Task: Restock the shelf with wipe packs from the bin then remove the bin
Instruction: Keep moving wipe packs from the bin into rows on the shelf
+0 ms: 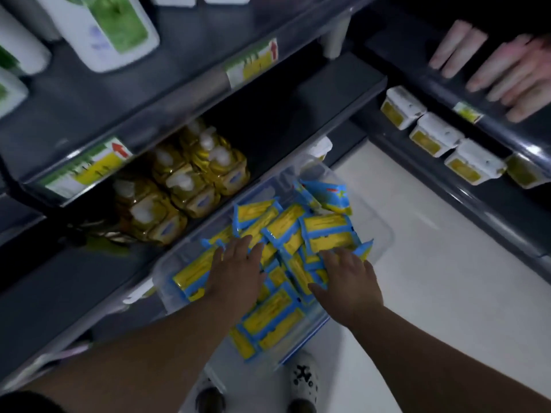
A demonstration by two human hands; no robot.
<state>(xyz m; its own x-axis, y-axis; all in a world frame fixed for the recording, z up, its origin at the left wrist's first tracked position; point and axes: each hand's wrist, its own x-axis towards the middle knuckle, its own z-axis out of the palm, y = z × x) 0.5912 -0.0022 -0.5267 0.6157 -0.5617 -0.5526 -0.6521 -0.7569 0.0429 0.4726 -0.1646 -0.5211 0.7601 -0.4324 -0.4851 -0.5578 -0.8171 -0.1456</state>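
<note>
Reaching down into the clear bin (384, 234), which stands just beside the shelf's front edge, both hands are on the heap of wipe packs (328, 231). The left hand (238, 265) lies flat, fingers spread over the packs. The right hand (350, 280) bends its fingers into the pile, and I cannot tell whether it grips one. The bin looks nearly full, so restocking seems barely begun. Farther left, the shelf (74, 272) holds golden bottles (182, 189) with a dark gap to their right and no wipe packs. The bin is not yet removed.

Left hand (238, 271) flat on wipe packs (328, 231), right hand (350, 280) perhaps gripping one (blurred), clear bin (377, 231).
</note>
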